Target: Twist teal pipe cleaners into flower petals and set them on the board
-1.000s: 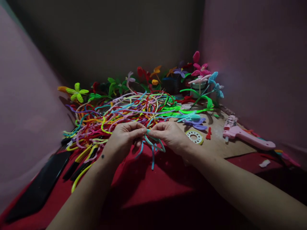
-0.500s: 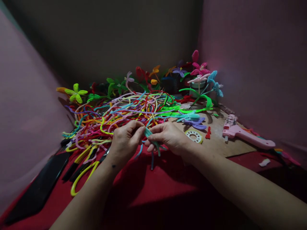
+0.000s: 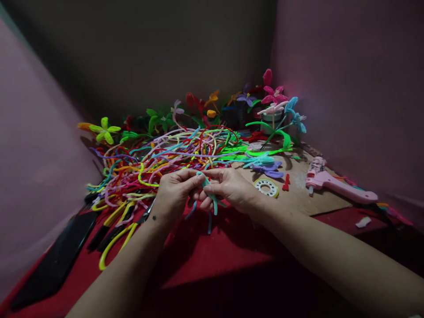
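Both hands meet in front of the heap of pipe cleaners [image 3: 175, 152]. Between them is a teal folded pipe cleaner [image 3: 213, 204], its loose ends hanging below the fingers. My left hand [image 3: 177, 190] pinches its upper end between thumb and forefinger. My right hand [image 3: 232, 187] grips it lower down, thumb on top and the other fingers curled behind. Part of the pipe cleaner is hidden by the fingers. Under the hands, a blue pipe cleaner end [image 3: 210, 223] lies on the red cloth [image 3: 218, 260].
Scissors with yellow handles [image 3: 106, 256] and a black flat object [image 3: 54, 260] lie at left. On the brown board [image 3: 318, 205] at right are a tape roll [image 3: 266, 188], red clips [image 3: 286, 182] and a pink glue gun [image 3: 338, 183]. Pipe-cleaner flowers [image 3: 273, 95] stand behind.
My fingers have shifted slightly on the teal pipe cleaner, and my hands have drawn a little closer together. The view has moved slightly; the surrounding things stay put.
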A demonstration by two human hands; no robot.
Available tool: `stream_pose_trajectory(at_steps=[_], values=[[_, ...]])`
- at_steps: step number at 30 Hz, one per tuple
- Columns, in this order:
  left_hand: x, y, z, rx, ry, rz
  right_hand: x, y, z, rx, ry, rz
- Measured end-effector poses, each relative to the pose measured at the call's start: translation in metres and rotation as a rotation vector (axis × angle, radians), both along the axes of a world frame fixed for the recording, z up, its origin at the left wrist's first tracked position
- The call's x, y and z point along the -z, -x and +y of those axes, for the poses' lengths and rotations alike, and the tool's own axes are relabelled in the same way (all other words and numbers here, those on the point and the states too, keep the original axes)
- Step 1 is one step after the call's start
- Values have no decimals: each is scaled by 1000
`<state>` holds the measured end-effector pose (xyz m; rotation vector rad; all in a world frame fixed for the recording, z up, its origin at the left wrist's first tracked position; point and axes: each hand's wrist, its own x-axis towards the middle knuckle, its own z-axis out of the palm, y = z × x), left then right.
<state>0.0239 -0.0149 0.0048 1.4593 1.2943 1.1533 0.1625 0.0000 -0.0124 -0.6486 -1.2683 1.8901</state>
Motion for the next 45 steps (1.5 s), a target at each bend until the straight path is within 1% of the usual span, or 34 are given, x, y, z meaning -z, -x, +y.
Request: stream_pose_trajectory(at_steps=[2, 3, 4, 7, 9, 11, 14, 16, 17, 21, 25, 28, 30, 32, 34, 36, 39, 40, 42, 43, 45], values=[[0, -6, -3, -112, -81, 47, 1, 1, 0, 15, -1, -9], [-1, -7, -4, -136, -103, 59, 1, 1, 0, 25, -1, -12], [-1, -7, -4, -127, -103, 58, 0, 2, 0, 32, 0, -14], [-2, -3, -1, 19, -19, -12, -3, 0, -3, 13, -6, -13], [-2, 0, 1, 63, 17, -47, -4, -1, -3, -10, -11, -17], [-1, 1, 2, 12, 13, -26, -3, -1, -3, -27, -12, -19], [-1, -2, 0, -106, -73, 85, -1, 1, -1, -31, -22, -24], [-2, -4, -1, -137, -108, 139, -1, 1, -1, -28, -22, -26], [-3, -5, -1, -136, -101, 146, -1, 1, -1, -26, -16, -29], [-4, -2, 1, -58, -16, 88, -2, -3, -3, -14, -14, -26], [-4, 0, 2, 23, 51, -8, 2, -4, -1, 16, -37, 18], [-3, -3, 1, 33, 71, 20, 6, -2, 1, 50, -29, -5], [-3, -5, 1, 29, 53, 11, 7, -1, 3, 69, -13, -9], [-2, -4, 3, 1, 16, -62, 7, -1, 5, 103, 13, 47], [1, -2, 6, -13, 28, -151, 6, -3, 8, 164, 27, 127], [5, 1, 8, 48, 140, -217, 6, -5, 11, 249, 21, 193], [11, 4, 11, 215, 364, -284, 5, -7, 13, 346, 16, 243], [13, 3, 11, 263, 411, -291, 5, -7, 13, 353, 24, 251], [14, 2, 11, 323, 447, -270, 6, -6, 12, 345, 47, 246], [14, 0, 10, 330, 442, -239, 6, -5, 12, 340, 54, 243], [13, -5, 7, 283, 374, -129, 7, -3, 11, 355, 50, 243]])
